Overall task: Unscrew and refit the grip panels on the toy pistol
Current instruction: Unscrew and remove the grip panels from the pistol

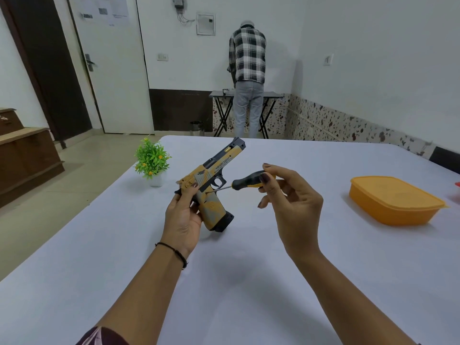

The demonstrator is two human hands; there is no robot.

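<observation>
**Item 1.** Toy pistol (211,185), tan and black. It is being held above the middle of the white table (249,282), with the muzzle pointing up and away and the grip angled down.

**Item 2.** Left hand (183,217). It is being wrapped round the back of the grip, with the thumb being pressed against the rear of the frame. The other fingers are curled behind and mostly hidden.

**Item 3.** Screwdriver (246,181), black and yellow handle. It is being pinched between the thumb and fingertips of the right hand (288,202), with the lower fingers loosely bent. The tip is being set against 1 small screw (207,192) at the top of the grip panel (211,206).

**Item 4.** Progress. The visible panel is seated on the grip, and no loose screw or panel is being shown on the table. An early stage is judged likely. Whether the screw is being loosened or tightened cannot be told. The far panel is hidden.

**Item 5.** Surroundings.
- 1 orange lidded box (395,202) is lying well apart to the right.
- 1 small potted plant (152,160) is standing beyond the left hand.
- 1 person in a checked shirt (247,58) is standing with back turned at a folding table (219,94).
</observation>
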